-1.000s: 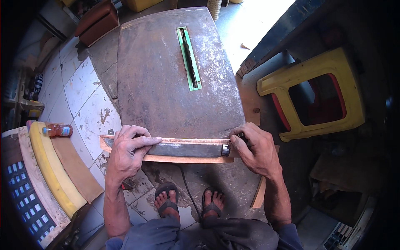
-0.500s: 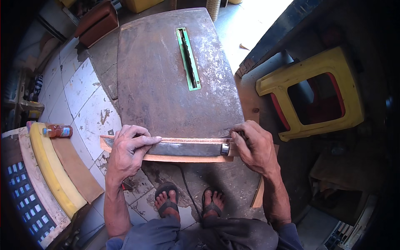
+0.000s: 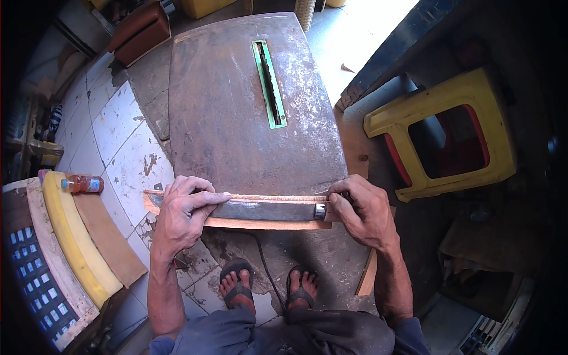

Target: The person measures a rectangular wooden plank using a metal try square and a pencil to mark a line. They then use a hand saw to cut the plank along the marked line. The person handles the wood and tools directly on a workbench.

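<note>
Bottle (image 3: 83, 184), small and orange-tinted, lies at far left on a curved wooden frame (image 3: 32, 219), touching a yellow foam strip (image 3: 74, 239) that follows the frame's curve; a brown board (image 3: 109, 239) lies just beside the strip.

Left hand (image 3: 180, 216): palm down on the left end of a long blade (image 3: 263, 210), fingers spread and pressed flat, index finger pointing along the steel toward the right. Not curled around anything; it pins the blade down.

Blade: dark steel, lying flat along a pale wooden strip (image 3: 236, 223). Both run parallel to the near edge of the saw table (image 3: 225, 118), resting on that edge, with the strip's left end overhanging the near left corner above the tiled floor (image 3: 127, 142).

Green slot insert (image 3: 269, 83) with the saw blade sits toward the far right part of the table top, well apart from the hands.

Right hand (image 3: 364, 213): fingers closed around the blade's handle end, just right of the metal ferrule (image 3: 320, 211), at the near right corner.

Feet in sandals (image 3: 269, 287) stand under the near edge.

Yellow plastic stool (image 3: 447, 133) lies tipped on the ground to the right, well apart from the table.
</note>
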The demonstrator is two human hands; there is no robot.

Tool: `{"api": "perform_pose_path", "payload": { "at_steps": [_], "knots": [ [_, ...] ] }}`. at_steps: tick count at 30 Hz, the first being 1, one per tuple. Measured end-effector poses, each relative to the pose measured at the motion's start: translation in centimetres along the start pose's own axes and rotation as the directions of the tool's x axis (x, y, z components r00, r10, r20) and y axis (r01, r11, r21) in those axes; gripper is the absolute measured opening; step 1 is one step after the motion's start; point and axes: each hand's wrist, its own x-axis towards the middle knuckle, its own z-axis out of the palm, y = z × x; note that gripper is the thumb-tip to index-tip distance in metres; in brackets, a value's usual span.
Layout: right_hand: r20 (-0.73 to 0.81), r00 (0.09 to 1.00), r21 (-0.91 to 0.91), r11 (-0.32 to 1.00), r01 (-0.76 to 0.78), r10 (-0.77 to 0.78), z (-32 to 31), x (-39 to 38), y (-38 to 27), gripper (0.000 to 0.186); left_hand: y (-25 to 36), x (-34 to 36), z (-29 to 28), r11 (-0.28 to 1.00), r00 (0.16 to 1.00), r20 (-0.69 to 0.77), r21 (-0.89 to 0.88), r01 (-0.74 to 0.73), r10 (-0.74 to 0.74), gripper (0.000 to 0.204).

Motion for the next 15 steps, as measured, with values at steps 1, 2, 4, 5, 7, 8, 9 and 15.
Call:
{"api": "perform_pose_path", "payload": {
  "at_steps": [1, 2, 4, 5, 7, 8, 9, 15],
  "knots": [
    [0.003, 1.000, 0.007, 1.000, 0.010, -0.010, -0.1, -0.1, 0.0, 0.010, 0.0, 0.1, 0.0, 1.000, 1.000, 0.001, -0.001, -0.004, 0.004, 0.030],
    [-0.021, 1.000, -0.018, 1.000, 0.022, -0.022, 0.0, -0.1, 0.0, 0.009, 0.1, 0.1, 0.1, 1.000, 1.000, 0.002, -0.002, -0.007, 0.007, 0.031],
    [-0.071, 0.996, -0.068, 0.997, 0.047, -0.051, 0.5, 0.1, 0.0, 0.009, -0.2, 0.0, 0.2, 1.000, 1.000, 0.004, -0.003, -0.002, 0.002, 0.031],
    [-0.110, 0.991, -0.057, 0.996, 0.066, -0.072, 0.4, -0.1, -0.2, 0.010, -0.4, -0.1, 0.2, 1.000, 1.000, 0.004, -0.002, 0.000, 0.000, 0.031],
    [-0.182, 0.977, -0.032, 0.994, 0.108, -0.112, -0.3, -1.3, -1.0, 0.012, -0.3, 0.1, 0.0, 1.000, 1.000, 0.003, 0.000, -0.015, 0.015, 0.032],
    [-0.187, 0.972, -0.020, 0.990, 0.143, -0.144, -0.5, -2.0, -1.2, 0.013, -0.3, 0.1, 0.0, 1.000, 1.000, 0.003, 0.002, -0.019, 0.019, 0.032],
    [-0.169, 0.972, -0.036, 0.986, 0.161, -0.165, -0.1, -2.8, -1.4, 0.014, -0.3, -0.2, 0.0, 1.000, 1.000, 0.003, 0.009, 0.000, 0.000, 0.031],
    [-0.190, 0.972, -0.139, 0.984, 0.115, -0.141, 2.9, -7.4, -1.3, 0.022, -0.2, 0.0, 0.2, 1.000, 1.000, 0.001, -0.009, 0.008, -0.008, 0.030]
  ]
}}
